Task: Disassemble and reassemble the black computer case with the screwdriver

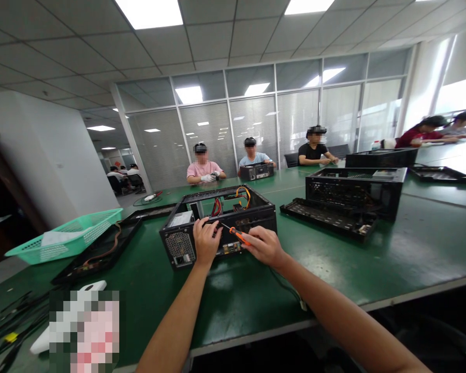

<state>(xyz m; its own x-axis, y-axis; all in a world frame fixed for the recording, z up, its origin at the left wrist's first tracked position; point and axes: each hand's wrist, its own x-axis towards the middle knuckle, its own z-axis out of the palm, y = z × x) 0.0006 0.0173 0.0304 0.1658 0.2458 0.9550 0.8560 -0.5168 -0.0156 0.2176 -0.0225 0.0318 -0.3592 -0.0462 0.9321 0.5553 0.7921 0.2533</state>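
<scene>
An open black computer case (256, 224) lies on its side on the green table, its rear panel facing me. A metal power supply (181, 218) shows inside, with red and yellow cables. My left hand (206, 242) grips the upper edge of the rear panel, fingers bent over it near the slots. In my right hand (264, 247) is a screwdriver (237, 234) with an orange and black handle. Its shaft points left and up, and its tip is close to my left fingertips. Whether the tip touches a screw is too small to tell.
At left, a green plastic basket (68, 241) stands beside a black case panel (101, 251). Loose black cables (11, 331) and a white device (95, 286) lie near the front left. Another case (353, 194) and side panel (328, 217) are at right. Several people sit across the table.
</scene>
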